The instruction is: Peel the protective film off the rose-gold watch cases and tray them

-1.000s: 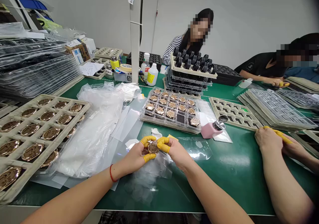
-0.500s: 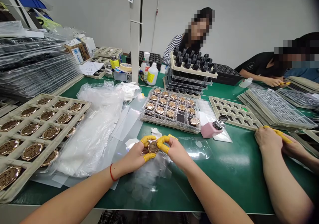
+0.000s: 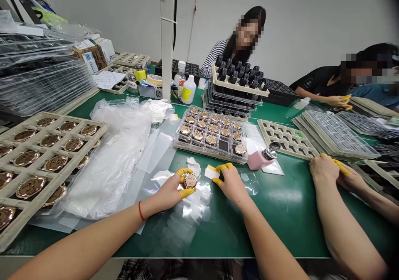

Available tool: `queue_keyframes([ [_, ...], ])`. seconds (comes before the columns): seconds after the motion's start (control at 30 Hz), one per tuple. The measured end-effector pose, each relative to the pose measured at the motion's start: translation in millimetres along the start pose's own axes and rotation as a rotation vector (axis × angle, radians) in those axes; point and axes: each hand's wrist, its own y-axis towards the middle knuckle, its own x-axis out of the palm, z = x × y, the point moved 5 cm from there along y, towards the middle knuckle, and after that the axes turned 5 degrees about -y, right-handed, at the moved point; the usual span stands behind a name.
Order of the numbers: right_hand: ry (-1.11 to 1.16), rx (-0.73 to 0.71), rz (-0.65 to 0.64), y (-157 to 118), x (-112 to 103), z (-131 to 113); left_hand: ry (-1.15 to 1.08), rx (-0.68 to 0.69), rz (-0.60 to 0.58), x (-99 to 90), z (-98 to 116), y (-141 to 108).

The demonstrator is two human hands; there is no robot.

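Right hand (image 3: 217, 174) moved to pad (image 3: 211, 172); left hand (image 3: 190, 180) holds watch case (image 3: 190, 182).

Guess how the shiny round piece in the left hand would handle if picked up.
The round piece looks metallic, so it is probably stiff and perhaps heavy for its size. Its glossy rim could be slippery. The rounded outline might let it roll on edge, but its broad face suggests it would lie steady flat.

Lit quite brightly, with white glare on the counter (image 3: 289, 217) and plastic film (image 3: 195, 203); stretched toward edges, darkened at far right.
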Motion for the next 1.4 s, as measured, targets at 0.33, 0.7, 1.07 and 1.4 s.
queue_keyframes([
  [0.33, 0.376, -0.125, 0.156, -7.8, -8.4, -30.8, 0.051, 0.057, 0.004, 1.5, 3.1, -0.9],
  [0.7, 0.141, -0.403, 0.344, -28.9, -6.6, -91.4, 0.118, 0.157, -0.011, 3.3, 19.0, -3.3],
  [1.07, 0.258, -0.417, 0.276, -15.0, -17.7, -77.9, 0.099, 0.138, -0.037, 2.9, 15.2, -3.2],
  [1.4, -0.042, -0.614, 0.275, -36.9, -19.4, -97.6, 0.093, 0.189, -0.113, 10.1, 27.6, -5.5],
])
